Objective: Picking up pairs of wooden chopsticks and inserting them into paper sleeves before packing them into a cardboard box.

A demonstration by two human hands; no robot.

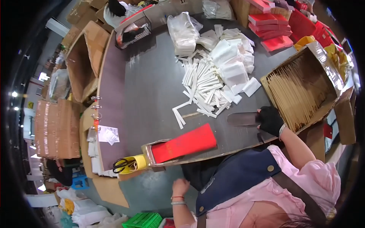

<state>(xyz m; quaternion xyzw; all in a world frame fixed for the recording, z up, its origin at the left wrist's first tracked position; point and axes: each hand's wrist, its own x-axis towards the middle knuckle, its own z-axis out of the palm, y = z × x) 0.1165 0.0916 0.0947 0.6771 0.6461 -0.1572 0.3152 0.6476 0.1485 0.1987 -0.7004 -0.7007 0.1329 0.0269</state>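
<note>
My right hand [269,121], in a black fingerless glove, is at the table's right front edge. Its fingers close on one end of a dark, flat strip with a rounded tip [243,119], which lies over the tabletop and points left. My left hand [180,187] is bare and hangs low beside my lap, off the table, with its fingers curled in; nothing shows in it. Nearest on the table is a long red packet [186,142], slanting up out of a small cardboard box [149,154]. Beyond my right hand is a pile of white paper strips [205,81].
White packets [232,59] and bagged stacks [183,34] stand behind the strips. A carton of brown card sheets [300,91] is at right, with red packets [270,28] behind. A yellow holder with scissors [131,164] is front left; a wire basket [133,34] sits far left.
</note>
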